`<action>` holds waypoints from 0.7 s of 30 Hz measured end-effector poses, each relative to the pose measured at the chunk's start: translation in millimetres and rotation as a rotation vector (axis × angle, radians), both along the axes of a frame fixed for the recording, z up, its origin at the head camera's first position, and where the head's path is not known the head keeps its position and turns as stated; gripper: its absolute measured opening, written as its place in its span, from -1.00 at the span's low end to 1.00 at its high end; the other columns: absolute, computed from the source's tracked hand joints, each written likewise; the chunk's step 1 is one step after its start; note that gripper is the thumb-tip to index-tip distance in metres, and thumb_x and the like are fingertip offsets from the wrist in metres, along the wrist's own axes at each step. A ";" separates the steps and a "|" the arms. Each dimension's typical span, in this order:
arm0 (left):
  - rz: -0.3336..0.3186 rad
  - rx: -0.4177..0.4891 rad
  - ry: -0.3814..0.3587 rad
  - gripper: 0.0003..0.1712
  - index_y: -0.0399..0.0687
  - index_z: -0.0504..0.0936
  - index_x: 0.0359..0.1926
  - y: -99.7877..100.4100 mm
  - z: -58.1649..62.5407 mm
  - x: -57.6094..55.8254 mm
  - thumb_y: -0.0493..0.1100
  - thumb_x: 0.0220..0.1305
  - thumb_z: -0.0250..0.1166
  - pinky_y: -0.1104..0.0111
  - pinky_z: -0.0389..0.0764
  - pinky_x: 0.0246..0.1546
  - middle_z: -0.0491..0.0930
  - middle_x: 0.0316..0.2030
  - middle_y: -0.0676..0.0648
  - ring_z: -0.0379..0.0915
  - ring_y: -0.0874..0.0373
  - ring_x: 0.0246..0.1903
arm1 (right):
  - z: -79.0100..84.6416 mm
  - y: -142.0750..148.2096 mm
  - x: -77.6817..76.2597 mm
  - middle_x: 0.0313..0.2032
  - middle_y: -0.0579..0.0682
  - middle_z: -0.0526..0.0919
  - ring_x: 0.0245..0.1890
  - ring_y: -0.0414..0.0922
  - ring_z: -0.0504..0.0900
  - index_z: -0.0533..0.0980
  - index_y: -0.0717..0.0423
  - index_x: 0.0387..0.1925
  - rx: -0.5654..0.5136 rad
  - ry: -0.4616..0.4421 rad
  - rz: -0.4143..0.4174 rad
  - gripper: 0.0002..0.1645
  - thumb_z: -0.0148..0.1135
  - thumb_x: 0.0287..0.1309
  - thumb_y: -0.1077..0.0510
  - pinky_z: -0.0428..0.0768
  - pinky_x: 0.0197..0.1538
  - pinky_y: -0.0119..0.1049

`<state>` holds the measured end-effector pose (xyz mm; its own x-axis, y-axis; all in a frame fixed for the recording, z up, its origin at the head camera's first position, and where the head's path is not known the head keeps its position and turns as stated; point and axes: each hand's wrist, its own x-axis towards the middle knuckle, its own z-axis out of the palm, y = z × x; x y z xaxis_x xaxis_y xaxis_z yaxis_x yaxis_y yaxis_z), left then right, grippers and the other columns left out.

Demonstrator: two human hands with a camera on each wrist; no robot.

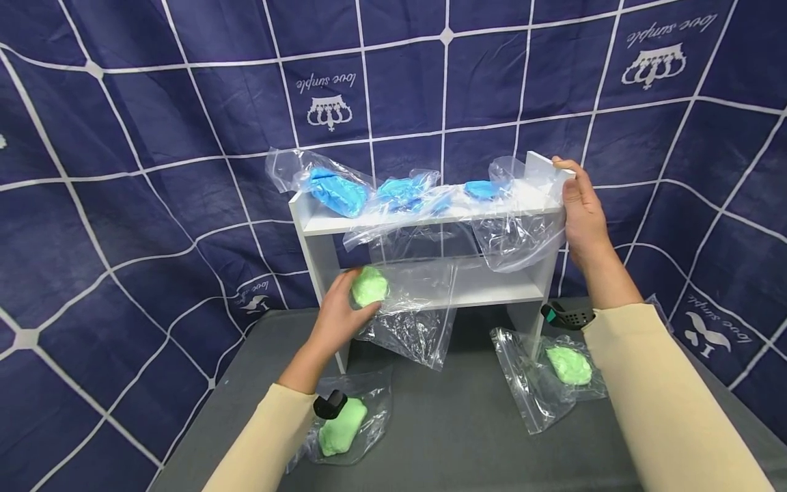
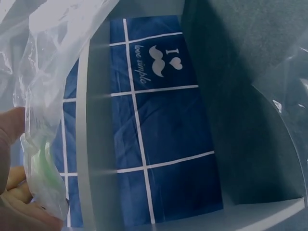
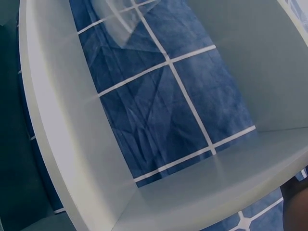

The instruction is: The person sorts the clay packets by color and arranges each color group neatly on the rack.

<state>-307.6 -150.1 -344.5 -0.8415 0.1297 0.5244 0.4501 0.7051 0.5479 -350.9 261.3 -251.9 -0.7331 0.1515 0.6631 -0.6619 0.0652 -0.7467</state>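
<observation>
My left hand (image 1: 339,309) grips a clear zip bag (image 1: 424,301) by the pale green, clay-like lump (image 1: 370,287) inside it. The bag hangs to the right, in front of the lower level of a white two-level shelf (image 1: 430,222). In the left wrist view, fingers and thumb (image 2: 10,126) curl round the bagged lump (image 2: 45,166). My right hand (image 1: 584,212) holds the upper right side panel of the shelf, fingers over its edge. Only a dark piece of that hand (image 3: 296,204) shows in the right wrist view.
On the top level lie bagged blue lumps (image 1: 337,191), their bags overhanging the front. A bagged green lump (image 1: 343,427) lies on the dark grey table (image 1: 455,424) at left, another green lump (image 1: 568,365) at right. A blue gridded cloth (image 1: 184,123) hangs behind.
</observation>
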 end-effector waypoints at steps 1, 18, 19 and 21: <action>0.010 0.004 -0.013 -0.12 -0.22 0.35 0.40 1.6 0.2 -2.8 -0.09 0.10 0.51 -0.06 0.45 0.29 0.42 0.32 -0.28 0.40 -0.22 0.28 | 0.3 0.1 0.1 0.52 -0.14 0.21 0.47 -0.27 0.15 0.39 -0.24 0.32 0.003 -0.001 0.000 -0.50 -0.22 0.48 -0.13 0.13 0.35 -0.58; 0.096 -0.037 -0.110 -0.15 -0.32 0.33 0.39 7.0 0.3 -35.2 -0.09 0.13 0.41 -0.01 0.48 0.25 0.47 0.28 -0.35 0.46 -0.26 0.22 | 0.9 -0.8 1.0 0.53 -0.07 0.19 0.50 -0.25 0.12 0.40 -0.18 0.32 -0.001 0.026 0.014 -0.51 -0.22 0.49 -0.09 0.11 0.37 -0.57; 0.099 -0.040 -0.125 -0.14 -0.32 0.31 0.40 6.9 1.2 -35.8 -0.08 0.14 0.41 -0.02 0.47 0.26 0.45 0.29 -0.35 0.44 -0.27 0.23 | 0.8 -0.9 0.8 0.53 -0.06 0.19 0.50 -0.24 0.12 0.40 -0.18 0.32 -0.006 0.027 0.016 -0.51 -0.22 0.49 -0.08 0.11 0.38 -0.56; 0.107 -0.050 -0.152 -0.13 -0.33 0.28 0.42 6.6 2.6 -36.6 -0.07 0.16 0.39 -0.02 0.45 0.29 0.42 0.32 -0.36 0.41 -0.29 0.27 | 0.4 -1.6 0.7 0.53 -0.06 0.18 0.50 -0.23 0.12 0.39 -0.18 0.33 -0.007 0.024 0.015 -0.50 -0.23 0.50 -0.08 0.10 0.38 -0.55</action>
